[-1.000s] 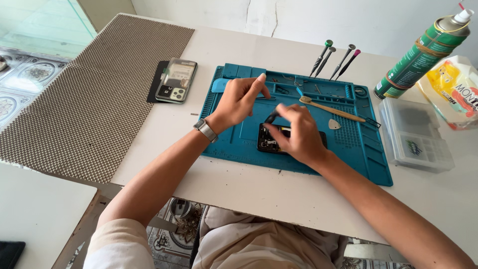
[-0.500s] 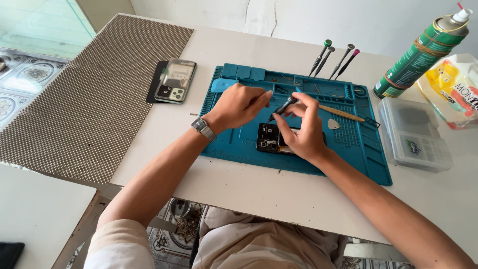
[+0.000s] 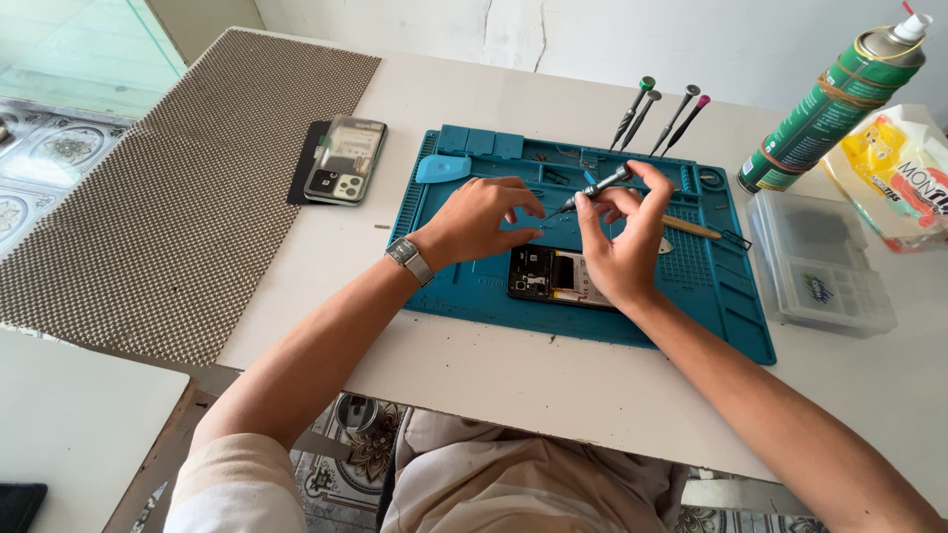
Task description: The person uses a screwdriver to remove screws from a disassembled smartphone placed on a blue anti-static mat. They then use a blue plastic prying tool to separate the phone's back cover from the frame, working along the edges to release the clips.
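My right hand (image 3: 620, 242) holds a small grey screwdriver (image 3: 594, 188) by its handle, its tip pointing left toward my left hand. My left hand (image 3: 479, 219) hovers beside that tip with fingers pinched close to it; whether it holds anything is unclear. Both hands are above a blue repair mat (image 3: 464, 286). Under them lies an opened phone (image 3: 553, 276) with its dark insides showing.
Three screwdrivers (image 3: 660, 114) stand at the mat's far edge. A wooden-handled tool (image 3: 696, 229) and a blue pick (image 3: 442, 168) lie on the mat. A phone back cover (image 3: 344, 163) rests left of it, a clear parts box (image 3: 818, 262) and green spray can (image 3: 829, 99) right.
My right hand lifted off the opened phone and picked up the grey screwdriver. My left hand drew in toward the screwdriver's tip.
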